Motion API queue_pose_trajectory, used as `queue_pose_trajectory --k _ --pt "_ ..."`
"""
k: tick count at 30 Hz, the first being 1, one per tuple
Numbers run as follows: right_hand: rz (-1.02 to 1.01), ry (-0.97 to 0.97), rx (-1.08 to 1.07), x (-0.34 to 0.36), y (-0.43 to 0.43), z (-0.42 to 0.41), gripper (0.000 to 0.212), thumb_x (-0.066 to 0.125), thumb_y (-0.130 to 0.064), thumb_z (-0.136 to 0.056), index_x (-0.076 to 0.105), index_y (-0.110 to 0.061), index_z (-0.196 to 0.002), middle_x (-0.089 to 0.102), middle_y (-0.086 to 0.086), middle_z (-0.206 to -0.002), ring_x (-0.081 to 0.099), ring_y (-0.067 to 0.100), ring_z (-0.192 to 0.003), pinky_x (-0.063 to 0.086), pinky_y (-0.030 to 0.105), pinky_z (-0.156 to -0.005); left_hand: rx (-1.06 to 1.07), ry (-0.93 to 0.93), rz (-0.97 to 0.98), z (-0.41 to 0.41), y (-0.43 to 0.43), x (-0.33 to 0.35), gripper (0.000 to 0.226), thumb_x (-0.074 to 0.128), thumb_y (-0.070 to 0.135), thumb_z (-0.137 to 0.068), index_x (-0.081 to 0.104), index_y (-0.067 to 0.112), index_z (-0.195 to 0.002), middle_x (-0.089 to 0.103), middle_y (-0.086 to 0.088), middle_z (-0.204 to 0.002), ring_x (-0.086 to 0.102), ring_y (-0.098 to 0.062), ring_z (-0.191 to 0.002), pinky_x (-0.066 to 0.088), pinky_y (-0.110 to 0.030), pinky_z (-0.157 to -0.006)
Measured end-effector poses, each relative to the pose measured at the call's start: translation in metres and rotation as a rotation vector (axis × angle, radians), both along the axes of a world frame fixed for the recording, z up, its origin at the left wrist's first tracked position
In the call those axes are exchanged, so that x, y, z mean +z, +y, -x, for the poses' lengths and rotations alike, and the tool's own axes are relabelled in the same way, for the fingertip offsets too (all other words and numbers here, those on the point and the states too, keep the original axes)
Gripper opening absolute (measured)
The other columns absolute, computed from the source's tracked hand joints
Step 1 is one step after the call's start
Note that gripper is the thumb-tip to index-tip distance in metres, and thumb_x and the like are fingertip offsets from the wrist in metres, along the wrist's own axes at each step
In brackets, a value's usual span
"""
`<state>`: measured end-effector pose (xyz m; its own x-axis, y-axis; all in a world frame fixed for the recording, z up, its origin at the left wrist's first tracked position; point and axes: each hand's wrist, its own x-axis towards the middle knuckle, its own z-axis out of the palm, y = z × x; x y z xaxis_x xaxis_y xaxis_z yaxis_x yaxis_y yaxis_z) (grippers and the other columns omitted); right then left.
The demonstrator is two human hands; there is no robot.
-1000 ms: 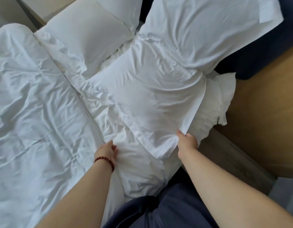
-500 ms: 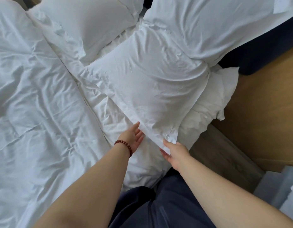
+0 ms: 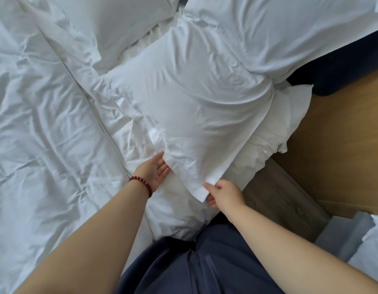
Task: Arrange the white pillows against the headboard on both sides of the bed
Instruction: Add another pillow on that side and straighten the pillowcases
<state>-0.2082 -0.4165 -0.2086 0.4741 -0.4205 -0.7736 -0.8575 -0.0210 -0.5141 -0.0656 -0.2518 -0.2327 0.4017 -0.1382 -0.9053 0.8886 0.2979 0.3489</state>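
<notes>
The pillow I'm working on point(image 3: 194, 107) lies flat on the bed. Its far end is tucked against the bigger pillow point(image 3: 279, 28) that leans on the dark blue headboard point(image 3: 342, 66), and its loose corner points away from the headboard, toward me. My right hand point(image 3: 224, 196) pinches that corner, thumb on top and fingers beneath, and I reckon it's only the empty flap of the case. My left hand point(image 3: 154, 170) is open, palm up, fingertips at the pillow's edge on the side away from the headboard, ready to slide under.

Here's how I'd do it: push the left hand well under so it carries the filling, and shift the right grip past the flap to the stuffed part, or the case will just stretch and slip. Then lift it off the crumpled sheet, don't drag it, and stand it up toward the headboard in front of its partner.

Further along the headboard sits another pillow point(image 3: 111, 24), and the rumpled duvet point(image 3: 35, 124) spreads away from it.
</notes>
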Motion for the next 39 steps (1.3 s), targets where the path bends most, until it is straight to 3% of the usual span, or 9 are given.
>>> queue_pose_trajectory --k 8,13,18,23,26,28,31,35,39 --pt "0.304 -0.552 0.203 0.051 0.009 -0.086 0.026 0.072 -0.036 -0.086 0.063 -0.013 -0.077 0.063 -0.009 -0.070 0.057 0.004 -0.068 0.045 0.014 -0.066 0.059 -0.034 0.041 -0.035 -0.007 0.002 0.022 0.063 0.017 -0.094 0.061 0.006 -0.113 0.072 -0.007 -0.100 0.072 -0.018 -0.084 0.059 -0.030 -0.073" --pt "0.775 -0.944 0.684 0.045 0.023 -0.180 0.029 0.069 -0.041 -0.081 0.069 -0.016 -0.096 0.066 0.001 -0.101 0.060 0.025 -0.097 0.046 0.039 -0.087 0.204 -0.132 -0.040 -0.036 0.005 -0.005 0.011 0.065 0.011 -0.092 0.063 0.005 -0.101 0.071 -0.009 -0.098 0.070 -0.016 -0.082 0.058 -0.027 -0.079" --pt "1.071 -0.708 0.927 0.009 -0.007 -0.228 0.059 0.056 -0.054 -0.086 0.054 -0.024 -0.137 0.043 0.005 -0.152 0.035 0.027 -0.142 0.022 0.041 -0.113 0.293 -0.056 0.110 -0.044 0.002 -0.005 0.024 0.063 0.021 -0.094 0.064 0.009 -0.114 0.075 -0.004 -0.104 0.070 -0.018 -0.099 0.054 -0.032 -0.091" --pt "1.181 -0.800 0.928 -0.009 -0.005 -0.225 0.056 0.053 -0.052 -0.091 0.054 -0.023 -0.139 0.040 0.006 -0.154 0.035 0.025 -0.142 0.026 0.041 -0.114 0.283 -0.089 0.220 -0.112 0.001 0.004 0.038 0.062 0.036 -0.094 0.061 0.009 -0.121 0.071 -0.004 -0.114 0.066 -0.020 -0.109 0.053 -0.036 -0.092" --pt "1.173 -0.803 0.925 -0.012 -0.007 -0.226 0.055 0.052 -0.051 -0.092 0.054 -0.023 -0.139 0.040 0.005 -0.154 0.034 0.024 -0.143 0.028 0.042 -0.114 0.370 -0.057 0.155 -0.148 0.000 0.013 0.023 0.065 0.025 -0.093 0.066 0.005 -0.103 0.074 -0.005 -0.084 0.072 -0.019 -0.081 0.057 -0.034 -0.071" --pt "1.146 -0.812 0.931 -0.013 -0.009 -0.228 0.054 0.051 -0.051 -0.092 0.054 -0.024 -0.139 0.041 0.005 -0.153 0.035 0.024 -0.143 0.029 0.042 -0.114 0.425 -0.092 0.024 -0.154 0.011 0.006 0.021 0.065 0.018 -0.093 0.066 0.005 -0.108 0.075 -0.005 -0.088 0.072 -0.017 -0.078 0.058 -0.030 -0.062" --pt "1.112 -0.804 0.947 -0.014 -0.011 -0.227 0.054 0.049 -0.052 -0.092 0.053 -0.025 -0.139 0.040 0.003 -0.154 0.034 0.023 -0.143 0.028 0.040 -0.113 0.492 -0.115 -0.047 -0.138 0.024 -0.012 0.022 0.067 0.013 -0.091 0.067 0.003 -0.110 0.073 -0.010 -0.106 0.073 -0.019 -0.089 0.059 -0.028 -0.069" --pt "1.074 -0.756 0.992 -0.009 -0.014 -0.227 0.057 0.046 -0.055 -0.091 0.051 -0.026 -0.140 0.037 0.002 -0.155 0.033 0.022 -0.144 0.025 0.038 -0.113 0.540 -0.159 -0.023 -0.133 0.019 -0.003 0.013 0.061 0.014 -0.095 0.066 0.006 -0.104 0.073 -0.005 -0.094 0.073 -0.016 -0.082 0.058 -0.027 -0.070" --pt "1.045 -0.748 1.005 0.007 -0.017 -0.239 0.055 0.044 -0.056 -0.089 0.059 -0.026 -0.132 0.051 0.003 -0.145 0.046 0.026 -0.131 0.034 0.039 -0.104 0.558 -0.167 0.055 -0.148 0.031 0.015 0.012 0.061 0.017 -0.095 0.063 0.011 -0.106 0.066 0.001 -0.104 0.064 -0.014 -0.101 0.050 -0.028 -0.091"
